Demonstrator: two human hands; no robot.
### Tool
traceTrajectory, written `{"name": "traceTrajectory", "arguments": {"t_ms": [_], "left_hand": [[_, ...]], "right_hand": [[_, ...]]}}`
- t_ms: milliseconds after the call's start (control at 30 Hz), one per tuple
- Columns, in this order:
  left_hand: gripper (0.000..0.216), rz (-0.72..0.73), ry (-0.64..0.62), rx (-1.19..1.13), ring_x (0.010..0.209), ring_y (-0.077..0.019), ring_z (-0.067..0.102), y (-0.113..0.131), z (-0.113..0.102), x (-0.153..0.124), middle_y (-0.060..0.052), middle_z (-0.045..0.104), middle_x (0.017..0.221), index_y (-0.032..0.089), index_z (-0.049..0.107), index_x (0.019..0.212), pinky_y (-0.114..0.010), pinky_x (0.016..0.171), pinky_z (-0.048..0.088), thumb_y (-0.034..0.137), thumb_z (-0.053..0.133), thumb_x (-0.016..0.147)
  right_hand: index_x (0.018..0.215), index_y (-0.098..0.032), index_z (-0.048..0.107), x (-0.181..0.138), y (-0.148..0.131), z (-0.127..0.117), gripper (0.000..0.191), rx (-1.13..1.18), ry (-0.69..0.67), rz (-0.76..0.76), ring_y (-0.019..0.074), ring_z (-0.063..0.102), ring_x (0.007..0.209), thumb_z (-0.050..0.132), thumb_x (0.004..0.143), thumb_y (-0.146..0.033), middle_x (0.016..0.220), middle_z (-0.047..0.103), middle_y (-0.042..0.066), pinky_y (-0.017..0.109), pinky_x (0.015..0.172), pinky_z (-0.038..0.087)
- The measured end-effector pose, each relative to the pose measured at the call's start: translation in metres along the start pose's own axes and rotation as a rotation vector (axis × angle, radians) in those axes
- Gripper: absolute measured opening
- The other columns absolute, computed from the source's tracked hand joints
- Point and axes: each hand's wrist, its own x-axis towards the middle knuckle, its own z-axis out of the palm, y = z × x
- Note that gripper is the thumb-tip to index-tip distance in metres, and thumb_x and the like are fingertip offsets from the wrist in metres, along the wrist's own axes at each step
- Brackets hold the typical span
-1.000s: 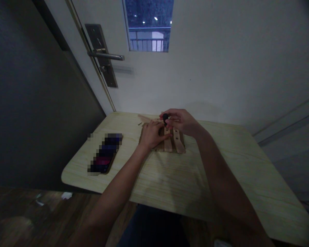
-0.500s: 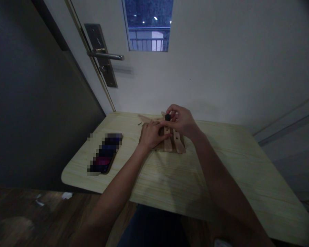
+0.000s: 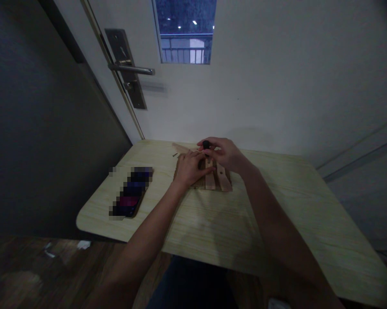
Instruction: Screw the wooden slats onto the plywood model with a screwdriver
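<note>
My left hand (image 3: 190,168) lies spread over a brown board (image 3: 198,185), thumb apart from the fingers. Its thumb rests on a pale wooden strip (image 3: 210,182) with a hole in it. My right hand (image 3: 223,153) is closed, fingertips and thumb around the upright black handle (image 3: 206,144) of what looks like a screwdriver; its lower end is hidden. Under the right hand, a second holed wooden strip (image 3: 223,182) lies beside the first. A further pale wooden piece (image 3: 180,148) pokes out beyond my left fingers.
A small dark screw-like piece (image 3: 175,155) lies left of the board. Further left on the light wooden table (image 3: 193,231) is a phone (image 3: 132,193), its screen blurred. Behind the table stands a white door with a metal handle (image 3: 133,69).
My right hand has shifted slightly left with the black handle, and its fingers have turned around it. My left hand stays in place on the wood.
</note>
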Motion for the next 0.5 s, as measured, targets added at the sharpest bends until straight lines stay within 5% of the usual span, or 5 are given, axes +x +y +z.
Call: {"name": "traceTrajectory", "arguments": {"t_ms": [233,500], "left_hand": [[0.048,-0.021,-0.007,0.018,0.116,-0.0316,0.062,0.0002,0.0009,-0.001,-0.012,0.071,0.119,0.021,0.069,0.117,-0.046,0.097,0.047,0.056,0.073,0.085],[0.048,-0.011,0.003,0.004,0.115,-0.0315,0.063,-0.0005,0.0021,-0.0004,-0.011,0.072,0.115,0.019,0.069,0.115,-0.047,0.097,0.048,0.054,0.075,0.084]], "right_hand": [[0.082,-0.017,0.07,0.0011,0.0013,-0.0024,0.013,0.016,0.034,0.057,0.0166,0.064,0.071,0.073,0.073,-0.027,0.08,0.073,0.005,0.03,0.066,0.051],[0.067,-0.022,0.047,-0.0006,-0.0059,0.0028,0.049,-0.073,0.203,0.006,0.0105,0.048,0.057,0.08,0.067,-0.059,0.06,0.055,-0.004,0.025,0.054,0.039]]}}
